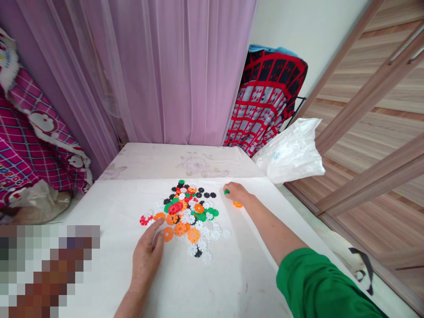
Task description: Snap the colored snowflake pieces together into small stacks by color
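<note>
Green sleeve (318, 282) leads to the right hand (236, 192), pinching a green disc (227, 192) right of the pile (187, 216), likely placing it, which calls for gentle release; the left hand (148, 243), fingers parted, is at the pile's near-left edge.

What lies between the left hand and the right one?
In the head view, the pile of discs lies there, close by the left hand, then a short bare stretch of table before the right hand.

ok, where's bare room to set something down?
White cloth, near part, between left hand and green sleeve, short of the disc pile. Also the flowered strip beyond, bordered by purple curtain. Crowded: mid-cloth, where the pile reaches the left hand's fingers; orange piece(s) sit by the right hand.
</note>
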`<state>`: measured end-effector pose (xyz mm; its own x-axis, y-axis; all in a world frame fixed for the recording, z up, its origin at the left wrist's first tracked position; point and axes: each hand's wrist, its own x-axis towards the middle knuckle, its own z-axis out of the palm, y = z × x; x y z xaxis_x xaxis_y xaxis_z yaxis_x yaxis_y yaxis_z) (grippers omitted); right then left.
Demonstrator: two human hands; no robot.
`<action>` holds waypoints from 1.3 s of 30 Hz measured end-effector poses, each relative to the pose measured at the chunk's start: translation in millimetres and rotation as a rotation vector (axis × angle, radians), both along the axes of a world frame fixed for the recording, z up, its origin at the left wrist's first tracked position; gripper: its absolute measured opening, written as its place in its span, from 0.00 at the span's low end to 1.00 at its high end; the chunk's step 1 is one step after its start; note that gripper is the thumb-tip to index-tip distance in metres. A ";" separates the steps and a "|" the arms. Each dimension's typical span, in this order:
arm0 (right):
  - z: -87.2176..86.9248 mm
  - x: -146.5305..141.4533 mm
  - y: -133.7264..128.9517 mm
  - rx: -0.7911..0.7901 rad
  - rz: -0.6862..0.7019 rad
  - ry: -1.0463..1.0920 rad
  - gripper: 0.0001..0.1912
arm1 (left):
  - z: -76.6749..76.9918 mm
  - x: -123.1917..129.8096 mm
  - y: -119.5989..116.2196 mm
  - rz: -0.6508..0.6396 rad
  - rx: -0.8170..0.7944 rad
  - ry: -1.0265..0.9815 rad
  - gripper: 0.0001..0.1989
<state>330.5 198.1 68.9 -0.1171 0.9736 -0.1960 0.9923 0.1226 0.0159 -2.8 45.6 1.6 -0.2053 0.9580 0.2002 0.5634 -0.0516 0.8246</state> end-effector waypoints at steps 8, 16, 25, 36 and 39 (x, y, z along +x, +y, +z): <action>15.3 -16.1 -22.9 0.086 0.011 0.040 0.19 | 3.5 1.6 -0.1 0.012 0.024 0.003 0.20; -1.2 -39.5 -70.1 0.020 0.152 0.206 0.19 | -1.1 1.3 2.2 0.009 0.053 0.032 0.20; -3.4 -46.6 -69.3 -0.017 0.269 0.185 0.23 | -2.3 0.8 5.8 -0.014 0.068 0.076 0.20; 3.3 -58.5 -69.4 -0.019 0.185 0.103 0.19 | 0.4 2.4 4.7 -0.016 0.058 0.106 0.20; 1.1 -59.8 -69.8 -0.009 0.177 0.112 0.19 | 1.8 2.6 4.6 -0.013 0.060 0.106 0.21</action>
<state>270.7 128.3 70.1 -0.3075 0.9342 -0.1809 0.9509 0.2945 -0.0955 -0.2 50.1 3.5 -0.1672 0.9461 0.2773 0.6464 -0.1072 0.7554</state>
